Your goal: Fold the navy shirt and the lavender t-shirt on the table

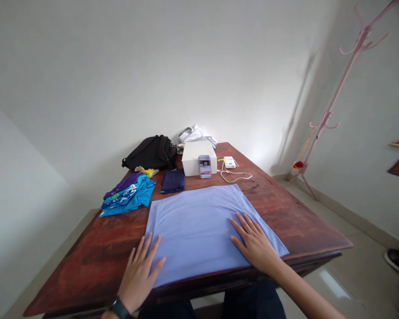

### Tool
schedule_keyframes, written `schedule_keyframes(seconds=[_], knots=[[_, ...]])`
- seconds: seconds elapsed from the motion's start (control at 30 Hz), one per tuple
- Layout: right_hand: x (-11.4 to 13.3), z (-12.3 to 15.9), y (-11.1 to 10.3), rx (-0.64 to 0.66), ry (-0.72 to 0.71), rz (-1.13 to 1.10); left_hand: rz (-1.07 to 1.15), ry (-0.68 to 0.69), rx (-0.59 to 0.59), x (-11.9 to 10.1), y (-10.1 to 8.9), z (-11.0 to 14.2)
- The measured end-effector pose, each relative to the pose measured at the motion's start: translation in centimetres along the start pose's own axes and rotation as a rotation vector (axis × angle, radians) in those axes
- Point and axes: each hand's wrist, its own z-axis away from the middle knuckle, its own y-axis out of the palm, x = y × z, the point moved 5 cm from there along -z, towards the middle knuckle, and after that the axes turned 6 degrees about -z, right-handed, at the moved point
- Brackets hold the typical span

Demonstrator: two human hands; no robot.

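A light blue-violet cloth (199,230), which looks like a folded garment, lies spread nearly flat at the front of the wooden table (306,226). My left hand (139,270) rests at its left edge, fingers spread, partly on the cloth and partly over the wood. On the right part of the cloth, my right hand (252,243) lies flat with its fingers apart. Light creases run across the fabric near the right fingertips. Neither hand grips anything. Just behind the cloth is a folded dark navy cloth (173,181).
Blue and purple clothes (129,193) are heaped at the left. Behind stand a black backpack (149,153), a white box (199,153) and white fabric (197,133). A white device (229,162) with a cable lies right of the box. A pink coat stand (335,93) leans rightward.
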Motion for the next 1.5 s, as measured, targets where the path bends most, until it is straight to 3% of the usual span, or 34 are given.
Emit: schedule_keyframes(seconds=[0.27, 0.4, 0.5, 0.83, 0.97, 1.13, 1.33, 1.5], knots=[[-5.1, 6.2, -2.8, 0.178, -0.160, -0.046, -0.002, 0.172, -0.147, 0.0, -1.7, 6.3], [-8.3, 7.5, -3.8, 0.098, -0.145, -0.068, 0.026, 0.113, -0.227, -0.1, -1.0, 7.4], [-9.4, 7.8, -4.2, 0.061, -0.148, -0.115, 0.065, 0.050, -0.264, -0.1, -0.8, 7.4], [-8.9, 7.5, -5.6, 0.065, -0.128, -0.232, 0.111, 0.075, -0.307, 0.0, -1.5, 7.3], [-7.9, 7.5, -5.6, 0.055, -0.125, -0.179, 0.136, 0.039, -0.314, -0.1, -1.4, 7.3], [-6.4, 6.2, -6.1, 0.043, -0.100, -0.115, 0.216, 0.009, -0.313, -0.2, -2.8, 6.2], [-5.6, 5.4, -6.5, -0.017, -0.267, -0.084, 0.198, 0.096, -0.342, -0.6, -4.3, 5.4], [-5.0, 6.3, -5.9, 0.023, -0.411, -0.086, 0.157, 0.202, -0.389, -0.9, -4.7, 5.8]])
